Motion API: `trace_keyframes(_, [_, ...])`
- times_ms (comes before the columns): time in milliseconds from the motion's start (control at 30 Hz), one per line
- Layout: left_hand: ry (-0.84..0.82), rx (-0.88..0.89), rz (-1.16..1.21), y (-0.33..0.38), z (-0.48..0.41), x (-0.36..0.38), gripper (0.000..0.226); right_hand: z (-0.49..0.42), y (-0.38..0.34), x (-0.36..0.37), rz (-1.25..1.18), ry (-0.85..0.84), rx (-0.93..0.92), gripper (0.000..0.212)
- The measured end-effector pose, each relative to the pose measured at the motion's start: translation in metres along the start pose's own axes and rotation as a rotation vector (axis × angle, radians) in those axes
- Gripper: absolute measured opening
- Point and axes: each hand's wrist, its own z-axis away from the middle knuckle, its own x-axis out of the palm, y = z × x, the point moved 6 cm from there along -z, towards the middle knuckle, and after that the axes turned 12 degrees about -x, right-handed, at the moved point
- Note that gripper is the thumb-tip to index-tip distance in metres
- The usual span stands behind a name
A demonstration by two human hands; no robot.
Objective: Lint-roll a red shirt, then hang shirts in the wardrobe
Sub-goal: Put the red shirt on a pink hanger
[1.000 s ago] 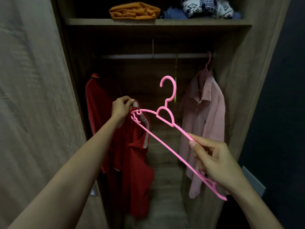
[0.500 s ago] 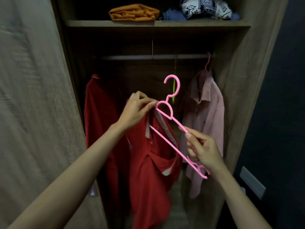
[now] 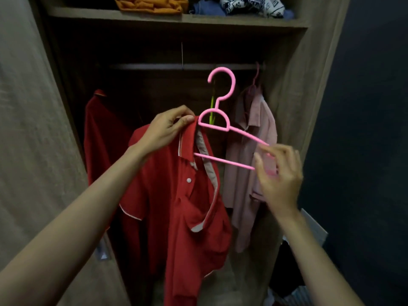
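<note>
The red shirt point(image 3: 172, 206) hangs in front of the open wardrobe point(image 3: 293, 107), near the middle of the view. It is a polo with thin white piping along the collar and sleeve hem, a white button on the placket and a pale lining inside the neck. The left hand point(image 3: 170, 129) pinches the top of its collar between thumb and fingers. A pink hanger point(image 3: 214, 127) stands with its hook up; its left arm goes into the neck opening, and both bars run right. The right hand point(image 3: 280, 173), blurred, has its fingers curled about the hanger's right end.

Far inside, a second red shirt point(image 3: 99, 133) hangs at the left and a pink shirt point(image 3: 254, 162) at the right, below a rail point(image 3: 154, 66). The shelf point(image 3: 220, 21) above carries a folded orange cloth point(image 3: 152, 4), something blue and a black-and-white patterned cloth point(image 3: 249, 4). The wood-grain door point(image 3: 26, 129) stands open at the left; a dark wall point(image 3: 364, 129) is at the right.
</note>
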Motion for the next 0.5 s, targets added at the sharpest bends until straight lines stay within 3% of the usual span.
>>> trace_keyframes(67, [0.006,-0.004,0.036,0.001,0.001,-0.001,0.02,0.027,-0.028,0.016,-0.083,-0.031,0.043,0.018])
trace_keyframes(200, [0.027,-0.002,0.107,0.006,0.005,-0.01,0.014,0.101,-0.023,0.079,-0.086,-0.344,0.586,0.044])
trace_keyframes(300, [0.038,0.01,0.114,0.008,0.008,-0.02,0.011,0.132,0.0,0.111,-0.137,-0.477,0.772,0.054])
trace_keyframes(433, [0.033,0.025,0.09,-0.005,0.017,-0.029,0.01,0.134,0.031,0.109,-0.161,-0.511,0.792,0.009])
trace_keyframes(500, [0.043,0.021,0.075,-0.015,0.02,-0.031,0.012,0.127,0.048,0.099,-0.235,-0.459,0.811,0.011])
